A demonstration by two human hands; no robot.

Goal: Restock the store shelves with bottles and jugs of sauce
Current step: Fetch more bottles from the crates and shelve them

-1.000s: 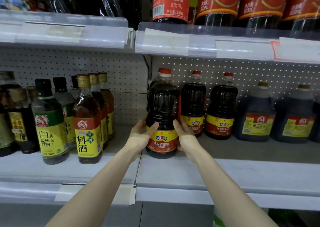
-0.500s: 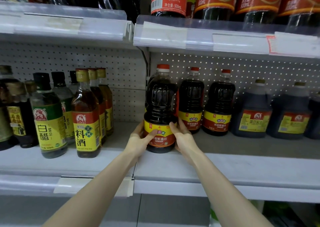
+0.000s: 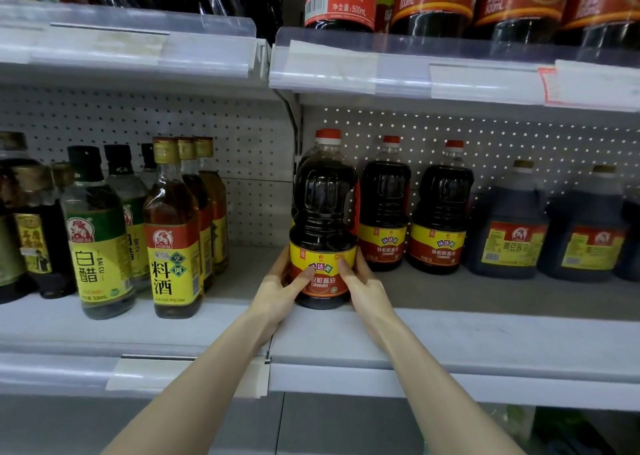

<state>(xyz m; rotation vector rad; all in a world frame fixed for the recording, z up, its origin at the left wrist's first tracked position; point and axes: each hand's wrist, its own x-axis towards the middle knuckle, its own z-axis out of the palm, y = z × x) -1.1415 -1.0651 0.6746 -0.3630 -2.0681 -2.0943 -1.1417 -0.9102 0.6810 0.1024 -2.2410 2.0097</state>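
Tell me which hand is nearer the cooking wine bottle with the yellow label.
Left. The left hand grips the near side of the soy sauce jug, right of the cooking wine bottle. The right hand holds the jug's far side, farther off.

The soy sauce jug (image 3: pixel 323 219) is dark brown-black with a red cap and a yellow-over-red label. The two jugs (image 3: pixel 412 208) beside it carry the same colours. The white vinegar bottle (image 3: pixel 98 236) has a black cap and a green and yellow label. The cooking wine bottle (image 3: pixel 175 232) is amber, with a gold cap and a red and yellow label. The back panel (image 3: pixel 249 149) is pale grey, dotted with small holes. The shelf (image 3: pixel 450 336) is light grey.
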